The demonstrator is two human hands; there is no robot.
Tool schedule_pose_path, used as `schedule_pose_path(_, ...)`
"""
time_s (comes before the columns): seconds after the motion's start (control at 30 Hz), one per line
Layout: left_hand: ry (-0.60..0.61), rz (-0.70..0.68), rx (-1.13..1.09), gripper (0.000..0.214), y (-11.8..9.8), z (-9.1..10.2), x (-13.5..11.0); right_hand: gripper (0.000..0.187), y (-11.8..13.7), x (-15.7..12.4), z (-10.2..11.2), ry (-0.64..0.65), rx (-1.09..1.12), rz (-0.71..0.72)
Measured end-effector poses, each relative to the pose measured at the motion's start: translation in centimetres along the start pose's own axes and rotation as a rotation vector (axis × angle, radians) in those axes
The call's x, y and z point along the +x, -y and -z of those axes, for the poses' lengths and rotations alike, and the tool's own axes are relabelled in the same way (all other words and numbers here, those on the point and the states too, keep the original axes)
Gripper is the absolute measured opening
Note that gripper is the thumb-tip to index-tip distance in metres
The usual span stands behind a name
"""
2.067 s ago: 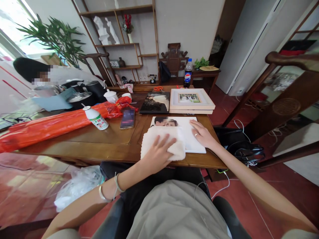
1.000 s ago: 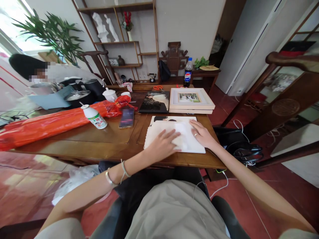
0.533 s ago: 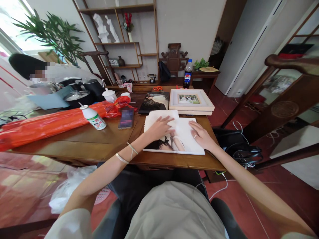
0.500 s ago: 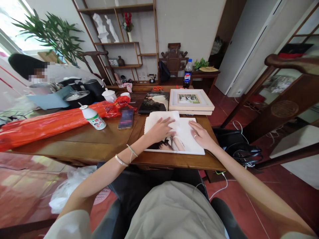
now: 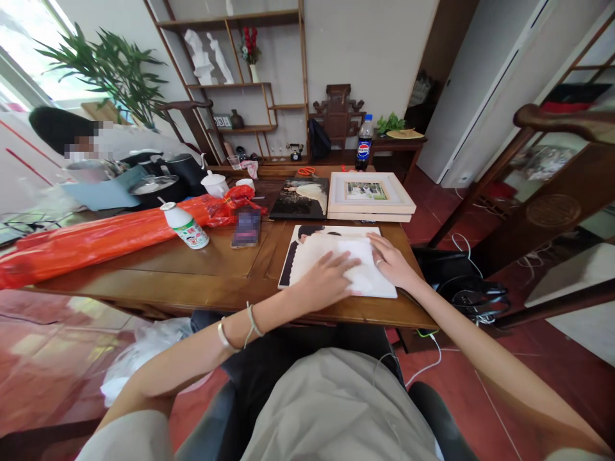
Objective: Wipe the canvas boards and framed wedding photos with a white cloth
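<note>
A large photo print (image 5: 293, 251) lies flat on the wooden table (image 5: 192, 269) in front of me. A white cloth (image 5: 336, 251) is spread over most of it. My left hand (image 5: 327, 282) presses flat on the cloth with fingers stretched out. My right hand (image 5: 391, 261), a ring on one finger, rests flat on the print's right edge and touches the cloth's corner.
Behind the print lie a dark photo (image 5: 300, 198) and stacked white frames (image 5: 369, 195). A phone (image 5: 246, 228), a small white bottle (image 5: 186, 225) and a long orange plastic bag (image 5: 96, 240) sit to the left. A cola bottle (image 5: 364, 143) stands at the back. Another person (image 5: 72, 137) sits far left.
My left hand slid the cloth up the print to its far edge, then back toward me to the middle. My right hand stayed on the print's right edge.
</note>
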State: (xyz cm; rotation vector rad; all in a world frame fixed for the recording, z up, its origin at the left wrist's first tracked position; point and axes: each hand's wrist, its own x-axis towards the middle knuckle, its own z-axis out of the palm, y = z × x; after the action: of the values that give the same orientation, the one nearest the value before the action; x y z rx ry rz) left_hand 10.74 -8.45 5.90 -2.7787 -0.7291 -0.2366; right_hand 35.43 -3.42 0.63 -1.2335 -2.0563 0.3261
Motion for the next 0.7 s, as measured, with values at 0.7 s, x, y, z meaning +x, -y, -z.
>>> schedule_pose_path(0.7,-0.012,0.142,0.009,0.041,-0.2,-1.1,3.9,0.049,-0.5,0.0,-0.1,-0.009,0.019,0.051)
